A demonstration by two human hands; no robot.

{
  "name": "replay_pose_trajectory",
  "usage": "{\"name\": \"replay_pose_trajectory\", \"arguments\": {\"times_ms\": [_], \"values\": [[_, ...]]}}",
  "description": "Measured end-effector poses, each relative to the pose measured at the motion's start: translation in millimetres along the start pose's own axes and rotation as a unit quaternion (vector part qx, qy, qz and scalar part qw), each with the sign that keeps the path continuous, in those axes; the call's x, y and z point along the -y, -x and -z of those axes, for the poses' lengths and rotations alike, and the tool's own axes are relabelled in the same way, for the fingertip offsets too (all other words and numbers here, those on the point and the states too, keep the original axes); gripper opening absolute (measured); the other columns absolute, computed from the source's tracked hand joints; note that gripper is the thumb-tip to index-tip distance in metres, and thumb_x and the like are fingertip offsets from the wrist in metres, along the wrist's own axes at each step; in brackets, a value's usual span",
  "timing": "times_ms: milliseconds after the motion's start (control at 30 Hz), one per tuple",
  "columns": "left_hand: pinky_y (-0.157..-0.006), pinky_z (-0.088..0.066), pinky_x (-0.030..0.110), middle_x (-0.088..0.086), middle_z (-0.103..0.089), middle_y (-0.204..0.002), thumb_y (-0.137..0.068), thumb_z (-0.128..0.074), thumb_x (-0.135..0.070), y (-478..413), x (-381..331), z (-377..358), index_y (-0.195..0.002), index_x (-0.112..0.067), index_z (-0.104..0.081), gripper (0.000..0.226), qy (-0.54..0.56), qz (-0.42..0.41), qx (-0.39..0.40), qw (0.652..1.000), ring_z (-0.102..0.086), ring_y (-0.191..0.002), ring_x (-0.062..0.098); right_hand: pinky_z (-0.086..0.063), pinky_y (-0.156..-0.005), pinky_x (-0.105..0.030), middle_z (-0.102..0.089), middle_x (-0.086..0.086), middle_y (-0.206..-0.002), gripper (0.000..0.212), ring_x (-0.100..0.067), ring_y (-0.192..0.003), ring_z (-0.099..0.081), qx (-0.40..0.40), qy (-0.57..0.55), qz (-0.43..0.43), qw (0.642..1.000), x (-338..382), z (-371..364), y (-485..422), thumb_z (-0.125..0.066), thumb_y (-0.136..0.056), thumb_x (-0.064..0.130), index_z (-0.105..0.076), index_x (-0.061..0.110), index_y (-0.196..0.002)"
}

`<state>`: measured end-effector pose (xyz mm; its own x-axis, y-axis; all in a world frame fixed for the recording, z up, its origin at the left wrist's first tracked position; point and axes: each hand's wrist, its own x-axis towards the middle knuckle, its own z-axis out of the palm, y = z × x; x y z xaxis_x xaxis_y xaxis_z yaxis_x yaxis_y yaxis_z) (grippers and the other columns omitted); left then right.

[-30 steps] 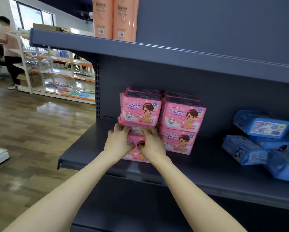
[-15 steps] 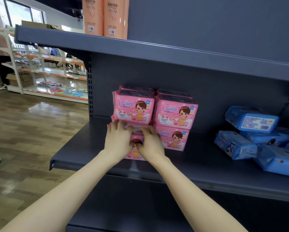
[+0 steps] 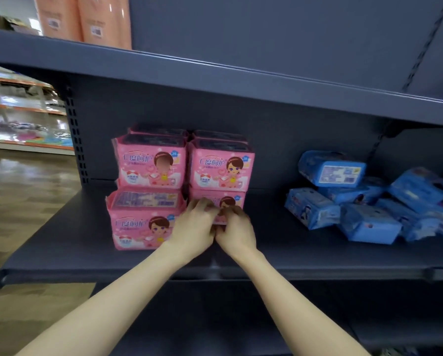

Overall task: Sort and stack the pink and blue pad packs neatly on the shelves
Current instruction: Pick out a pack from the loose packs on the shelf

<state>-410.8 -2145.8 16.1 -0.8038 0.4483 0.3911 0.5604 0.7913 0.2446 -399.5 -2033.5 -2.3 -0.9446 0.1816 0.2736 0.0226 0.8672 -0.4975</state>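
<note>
Pink pad packs stand in a two-high block on the dark shelf (image 3: 61, 249): upper left (image 3: 148, 165), upper right (image 3: 220, 168), lower left (image 3: 138, 227), lower right (image 3: 232, 199). The lower left pack juts further forward than the one above it. My left hand (image 3: 193, 228) and right hand (image 3: 238, 231) sit side by side at the front of the lower right pink pack, fingers curled onto its face and hiding most of it. Several blue pad packs (image 3: 356, 209) lie in a loose, tilted heap on the right of the same shelf.
An upper shelf (image 3: 215, 73) overhangs the packs and carries tall orange packages (image 3: 84, 19) at its left. Bare shelf surface lies between the pink block and the blue heap. Wooden floor and another shelving unit (image 3: 22, 111) show at the left.
Both hands have moved right, from the lower left pink pack to the lower right one. The view has swung right, and the lower left pack now shows in full.
</note>
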Motion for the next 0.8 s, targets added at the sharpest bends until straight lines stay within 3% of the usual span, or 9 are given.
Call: {"name": "replay_pose_trajectory", "arguments": {"times_ms": [267, 433, 800], "values": [[-0.084, -0.046, 0.035, 0.003, -0.048, -0.13, -0.09, -0.05, -0.025, -11, -16, -31, -0.121, -0.02, -0.056, 0.031, 0.015, -0.014, 0.063, 0.998, -0.046, -0.119, 0.025, -0.049, -0.085, -0.034, -0.052, -0.007, -0.125, 0.03, -0.028, -0.112, -0.052, 0.023, 0.018, -0.044, 0.999, -38, 12, 8, -0.05, -0.089, 0.018, -0.06, 0.017, -0.117], [-0.079, -0.05, 0.034, 0.003, -0.046, -0.129, -0.091, -0.049, -0.025, -25, -38, -51, -0.12, -0.02, -0.056, 0.031, -0.002, -0.048, 0.1, 0.994, -0.05, -0.113, 0.025, -0.045, -0.09, -0.033, -0.048, -0.008, -0.13, 0.036, -0.027, -0.119, -0.045, 0.023, 0.045, -0.089, 0.995, -68, 33, 20, -0.051, -0.091, 0.018, -0.054, 0.017, -0.127], [-0.087, -0.048, 0.037, 0.004, -0.042, -0.134, -0.091, -0.049, -0.022, -66, -164, -108, -0.131, -0.018, -0.046, 0.04, 0.03, -0.147, 0.147, 0.978, -0.043, -0.12, 0.024, -0.043, -0.085, -0.032, -0.048, -0.008, -0.131, 0.044, -0.03, -0.118, -0.043, -0.037, 0.111, -0.196, 0.973, -189, 118, 63, -0.049, -0.089, 0.017, -0.048, 0.015, -0.133]]}}
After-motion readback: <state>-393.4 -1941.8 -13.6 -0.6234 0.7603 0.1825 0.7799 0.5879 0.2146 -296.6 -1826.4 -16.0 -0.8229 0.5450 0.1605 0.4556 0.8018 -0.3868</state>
